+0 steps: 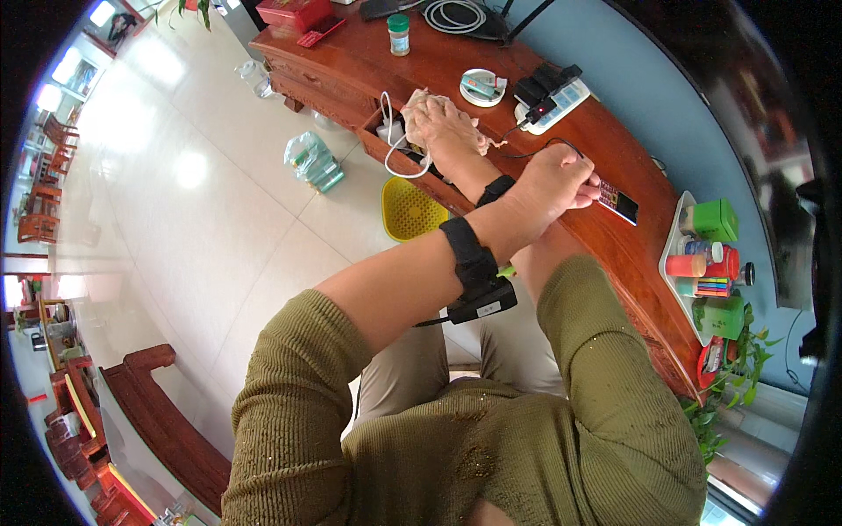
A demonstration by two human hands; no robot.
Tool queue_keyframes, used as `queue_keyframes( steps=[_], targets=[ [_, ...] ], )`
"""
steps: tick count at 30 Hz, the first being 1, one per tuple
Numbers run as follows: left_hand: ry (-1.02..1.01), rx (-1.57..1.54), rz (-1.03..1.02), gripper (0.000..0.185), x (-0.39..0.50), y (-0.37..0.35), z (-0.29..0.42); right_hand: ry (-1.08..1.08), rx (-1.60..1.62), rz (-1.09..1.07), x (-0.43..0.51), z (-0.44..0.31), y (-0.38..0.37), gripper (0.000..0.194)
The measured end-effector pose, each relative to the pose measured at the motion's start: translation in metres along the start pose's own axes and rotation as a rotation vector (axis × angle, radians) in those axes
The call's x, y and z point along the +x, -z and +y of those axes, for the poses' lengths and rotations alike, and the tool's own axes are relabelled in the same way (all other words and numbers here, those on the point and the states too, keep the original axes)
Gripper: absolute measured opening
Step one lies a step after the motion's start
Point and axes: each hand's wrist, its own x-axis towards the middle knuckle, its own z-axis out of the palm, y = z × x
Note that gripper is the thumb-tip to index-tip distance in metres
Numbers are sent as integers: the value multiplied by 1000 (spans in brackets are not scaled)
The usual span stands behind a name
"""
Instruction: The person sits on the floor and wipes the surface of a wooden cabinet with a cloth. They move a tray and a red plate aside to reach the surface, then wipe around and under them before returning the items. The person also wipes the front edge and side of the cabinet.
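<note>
My arms are crossed, the left forearm passing over the right. My left hand (559,176) pinches the near end of a keypad mobile phone (617,201) above the wooden cabinet top. A thin black cable (549,146) runs up to this hand; where it ends is hidden. My right hand (439,123) lies spread over a crumpled pale pink cloth (416,112), pressing it at the cabinet's edge beside an open drawer (376,146). A looped white cable (388,152) hangs out of that drawer, which also holds small items partly covered by the cloth.
A white power strip (559,108) with black adapters and a round white dish (483,98) stand behind my hands. Further along are a green-capped jar (398,36) and a white tray (671,263) of containers. A yellow basket (411,204) and a bagged pack (314,163) sit on the floor.
</note>
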Motion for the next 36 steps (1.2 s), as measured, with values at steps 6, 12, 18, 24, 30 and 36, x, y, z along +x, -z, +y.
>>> queue_keyframes(
  steps=[6, 12, 18, 24, 30, 36],
  targets=[
    [10, 33, 15, 18, 0, 5, -3, 52, -4, 2, -17, 5, -1, 46],
    [1, 52, 53, 19, -4, -2, -18, 139, -130, 135, -50, 14, -11, 34],
    [-11, 132, 37, 23, -10, 10, -9, 306, 10, 149, -86, 27, 6, 28],
    [6, 293, 159, 19, -28, 18, 0, 479, 128, 123, -133, 36, 33, 28],
    [-1, 456, 251, 13, -38, 56, -10, 564, 289, 19, -161, 42, 27, 29],
    [89, 384, 295, 19, -43, 85, -15, 580, 1316, -376, -171, 50, 4, 31]
  ],
)
